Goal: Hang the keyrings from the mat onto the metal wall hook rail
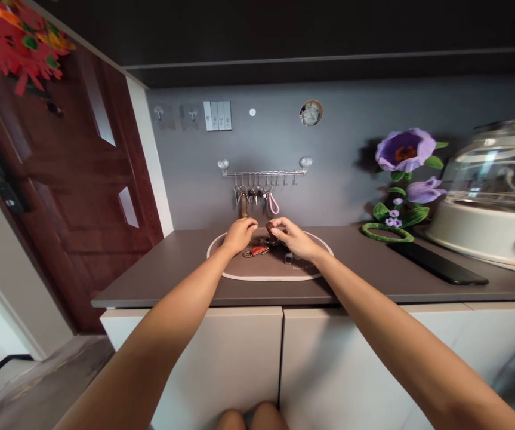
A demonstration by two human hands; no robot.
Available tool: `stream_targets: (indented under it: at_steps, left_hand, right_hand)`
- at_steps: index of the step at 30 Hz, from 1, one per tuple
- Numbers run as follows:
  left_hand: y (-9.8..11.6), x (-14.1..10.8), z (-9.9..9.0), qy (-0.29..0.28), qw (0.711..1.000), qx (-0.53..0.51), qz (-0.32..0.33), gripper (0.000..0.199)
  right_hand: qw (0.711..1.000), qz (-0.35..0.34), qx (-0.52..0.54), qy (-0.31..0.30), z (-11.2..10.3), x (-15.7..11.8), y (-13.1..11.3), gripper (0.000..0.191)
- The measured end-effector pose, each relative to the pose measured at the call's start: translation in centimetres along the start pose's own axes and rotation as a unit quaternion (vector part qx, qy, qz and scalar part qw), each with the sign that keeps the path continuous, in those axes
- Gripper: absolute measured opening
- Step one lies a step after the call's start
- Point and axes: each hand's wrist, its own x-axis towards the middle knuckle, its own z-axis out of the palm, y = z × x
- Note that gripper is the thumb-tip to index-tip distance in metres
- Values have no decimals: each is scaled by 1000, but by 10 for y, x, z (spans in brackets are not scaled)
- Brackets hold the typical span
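Inspected from within the room: two bare hands are at work over an oval mat (239,273) laid on a dark countertop (172,257).

The right hand (296,237) grips a brown fob (270,229) between thumb and fingers, just above the dark bundle of keys (274,242) on the mat. Whether fob and bundle are joined cannot be established from here.

The left hand (239,235) is bent at the wrist, its thumb and fingertips drawn close together. Whether anything is pinched there I cannot tell.

Principal finding, position: the fob lies directly to the right of the left fingertips, near them and roughly level, with a narrow visible gap between. The right hand is the nearer, being in contact. The fob's long axis appears close to upright, with a slight lean; its outline is partly covered by the right fingers, so the exact angle is not certified.

Beneath the gap, a red key case (259,251) rests on the mat, its long axis running left to right, the left end a little closer to the person. Neither hand appears to touch it. A small clear tag (288,258) lies under the right hand's side.

Beyond both hands, on the wall, a hook rail (265,173) carries hanging keys (256,196) and a pink loop strap (274,204). These hang behind and above the fingers. A black smartphone (438,263) lies on the countertop, well apart to the right.
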Motion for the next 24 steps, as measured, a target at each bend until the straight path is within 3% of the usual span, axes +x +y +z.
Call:
stream_targets:
  at_steps: [12,24]
  left_hand:
    - [3,1,-1,11,1000,-17,11,20]
    - [13,-2,-3,-2,998,-38,47,20]
  right_hand:
    - [993,28,92,74,-2,22,0,29]
    - [965,20,250,77,-11,29,-22,28]
